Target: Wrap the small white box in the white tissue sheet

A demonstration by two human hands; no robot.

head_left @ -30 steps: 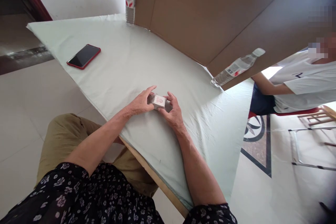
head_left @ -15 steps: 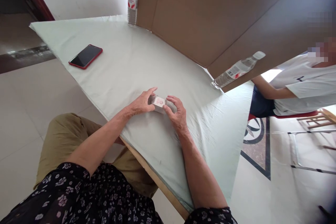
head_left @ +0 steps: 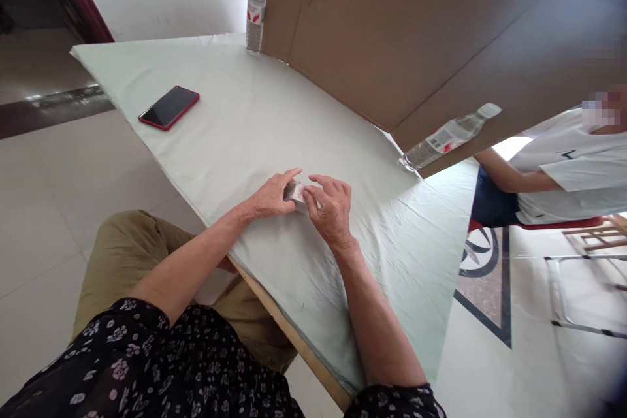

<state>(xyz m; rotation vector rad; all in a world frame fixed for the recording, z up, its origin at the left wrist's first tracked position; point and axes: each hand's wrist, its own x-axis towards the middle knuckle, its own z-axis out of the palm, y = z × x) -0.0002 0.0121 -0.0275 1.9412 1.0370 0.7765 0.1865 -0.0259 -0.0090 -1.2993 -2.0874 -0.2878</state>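
A small white block, perhaps a stack of cards, with reddish marks on top [head_left: 296, 192] lies on the pale green tablecloth [head_left: 235, 124]. My left hand [head_left: 273, 194] wraps round its left side, thumb at the near edge and fingers behind. At its right side is my right hand [head_left: 330, 206], with thumb and index finger pinched together at the block's right edge and the other fingers curved above. Whatever is between those two fingertips is too small to make out.
A phone with a red case [head_left: 169, 108] lies at the left. One bottle [head_left: 255, 13] stands at the back; another [head_left: 448, 137] leans near the brown board [head_left: 382, 32]. Beyond the board, at the right, a person in a white shirt [head_left: 578, 170] sits.
My right thumb and index finger have closed together at the block's right edge. My left hand stays round the block. The whole view has shifted slightly.
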